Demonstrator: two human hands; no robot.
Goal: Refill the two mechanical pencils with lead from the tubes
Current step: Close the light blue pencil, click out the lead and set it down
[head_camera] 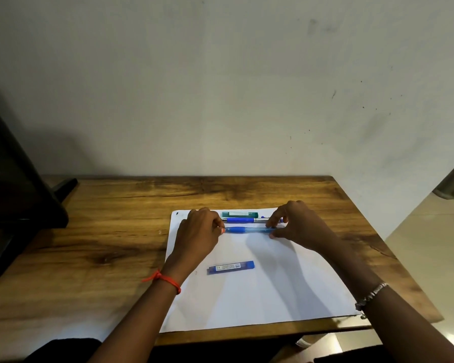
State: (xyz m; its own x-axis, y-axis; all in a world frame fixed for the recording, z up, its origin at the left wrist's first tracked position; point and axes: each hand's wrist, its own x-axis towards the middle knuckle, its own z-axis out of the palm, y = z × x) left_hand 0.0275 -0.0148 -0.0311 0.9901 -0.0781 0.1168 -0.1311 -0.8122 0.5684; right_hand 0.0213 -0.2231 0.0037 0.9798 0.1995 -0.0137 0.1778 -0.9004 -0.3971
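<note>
Nearest, a flat blue plastic lead tube [231, 267] lies mid-bench [116, 231]. Towards the far edge, left hand [198, 231] and right hand [296, 224] each pinch one end of the translucent blue mechanical pencil [247, 229]. Steady the barrel, ease the cap off straight.

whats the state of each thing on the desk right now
near translucent blue mechanical pencil, pinched at both ends
left hand, pinching that pencil's grip end
right hand, pinching its other end
far blue-gripped mechanical pencil, lying flat
green lead tube, lying flat behind both pencils
blue lead tube, lying flat nearer the person
white paper sheet, flat on the wooden table
</note>
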